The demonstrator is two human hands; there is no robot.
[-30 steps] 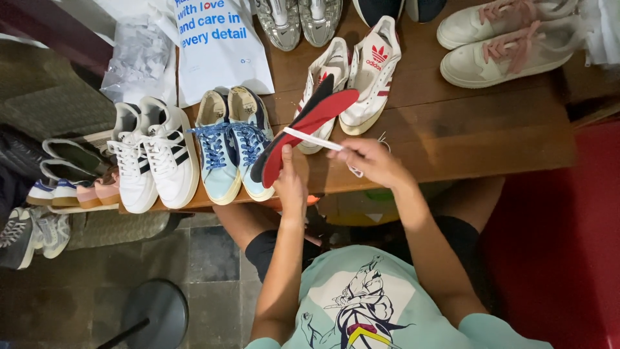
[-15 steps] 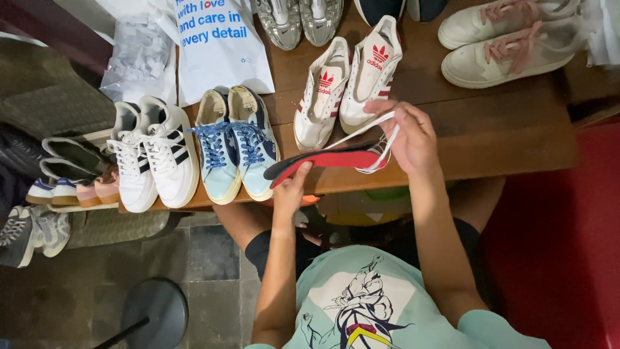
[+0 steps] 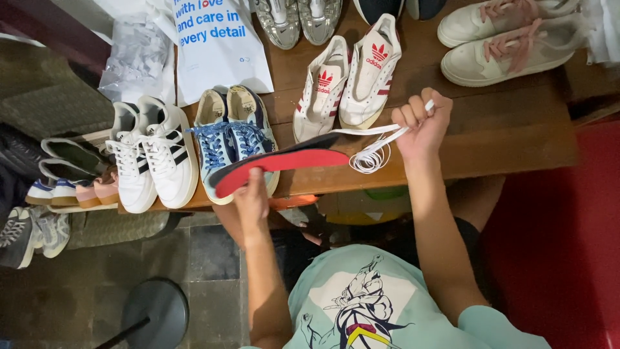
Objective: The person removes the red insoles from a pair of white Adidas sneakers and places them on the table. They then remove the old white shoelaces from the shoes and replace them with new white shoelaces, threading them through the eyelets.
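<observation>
My left hand [image 3: 252, 200] grips a pair of stacked insoles [image 3: 284, 163], red on one face and black on the other, held flat over the front edge of the wooden table [image 3: 504, 139]. My right hand [image 3: 423, 123] is fisted around white shoelaces [image 3: 371, 155], which hang in loose loops beside the tip of the insoles. A white pair of sneakers with red stripes [image 3: 349, 84] stands just behind the insoles. A light blue pair with blue laces [image 3: 229, 139] sits partly under them.
White sneakers with black stripes [image 3: 152, 152] stand at the left of the table. Off-white sneakers with pink laces [image 3: 510, 39] lie at the right, silver ones [image 3: 297, 19] at the back, next to a white bag [image 3: 216, 45]. More shoes [image 3: 61, 174] fill a low shelf at the left. A round stool [image 3: 155, 313] stands below.
The insoles have tipped from upright to flat. My right hand has moved right and away from them, drawing the white laces out with it.
</observation>
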